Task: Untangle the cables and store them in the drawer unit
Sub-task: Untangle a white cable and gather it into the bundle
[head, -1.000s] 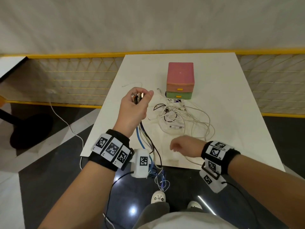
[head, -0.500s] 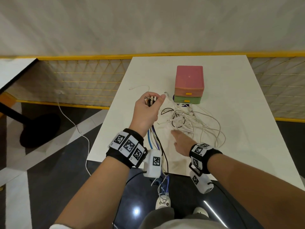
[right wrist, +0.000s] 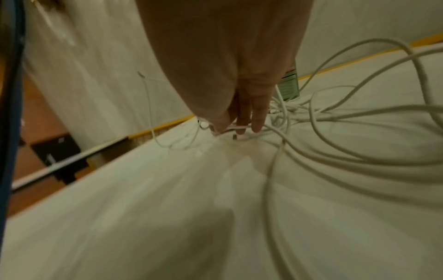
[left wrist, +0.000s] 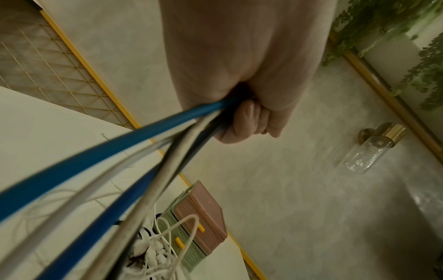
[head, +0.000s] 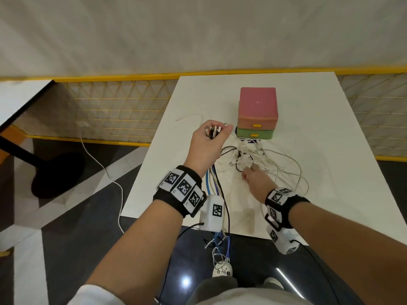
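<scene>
My left hand [head: 211,137] is raised over the table's left side and grips a bundle of cables [head: 214,181] by their plug ends; blue, white and black strands [left wrist: 115,157] hang from the fist past the table's front edge. A tangle of white cables [head: 262,157] with a black loop lies before the drawer unit [head: 257,113], pink on top and green below, both drawers closed. My right hand [head: 253,175] reaches into the near side of the tangle. Its straight fingers [right wrist: 249,115] touch a white plug end [right wrist: 237,130]; a pinch does not show.
The white table [head: 330,172] ends close to my body. A yellow mesh fence [head: 114,111] runs behind and to the left. A thin white cord [head: 189,117] lies alone near the table's left edge. Another white cable [head: 103,168] trails on the floor.
My right hand has moved forward from the table's front edge into the white tangle. The left hand keeps gripping its bundle, held at about the same height.
</scene>
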`<state>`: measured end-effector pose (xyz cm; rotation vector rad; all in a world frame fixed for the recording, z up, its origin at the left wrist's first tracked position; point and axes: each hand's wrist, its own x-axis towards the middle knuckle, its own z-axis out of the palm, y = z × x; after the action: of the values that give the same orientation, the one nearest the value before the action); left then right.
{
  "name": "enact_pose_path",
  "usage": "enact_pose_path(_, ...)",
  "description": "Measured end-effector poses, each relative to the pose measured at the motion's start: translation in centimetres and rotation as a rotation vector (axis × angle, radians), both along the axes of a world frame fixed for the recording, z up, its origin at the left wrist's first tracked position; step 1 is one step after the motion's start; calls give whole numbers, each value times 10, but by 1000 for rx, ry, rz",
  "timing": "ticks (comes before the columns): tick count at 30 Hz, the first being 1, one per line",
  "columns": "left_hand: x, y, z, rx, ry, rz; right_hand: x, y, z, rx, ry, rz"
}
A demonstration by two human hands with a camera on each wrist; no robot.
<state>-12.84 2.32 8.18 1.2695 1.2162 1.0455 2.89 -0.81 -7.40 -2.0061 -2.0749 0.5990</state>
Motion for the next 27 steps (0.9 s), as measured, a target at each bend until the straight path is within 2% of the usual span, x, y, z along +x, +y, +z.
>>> enact_pose_path(4, -3, 2, 0, -18, -18, -12, 4, 20, 37, 189, 341, -210)
enact_pose_path(9, -6, 5, -1, -44, -54, 37, 10, 33, 92, 151, 923, -485)
enact_pose_path(12, -4, 6, -3, -20, -33, 35, 12, 30, 116, 177, 1216, -540)
enact_pose_path(15, 0, 7, -3, 33, 13, -33, 13, 28, 132, 119, 1349, -546)
enact_pose_path(18, 6, 6, -1, 97, 63, -116, 13, 25, 140, 2, 1498, -466)
enact_pose_path(22, 11, 5, -1, 151, 61, -200, 9, 20, 144, -123, 1543, -364)
enact_pose_path(27, 12, 8, -2, 140, 47, -212, 11, 18, 145, -142, 1635, -399)
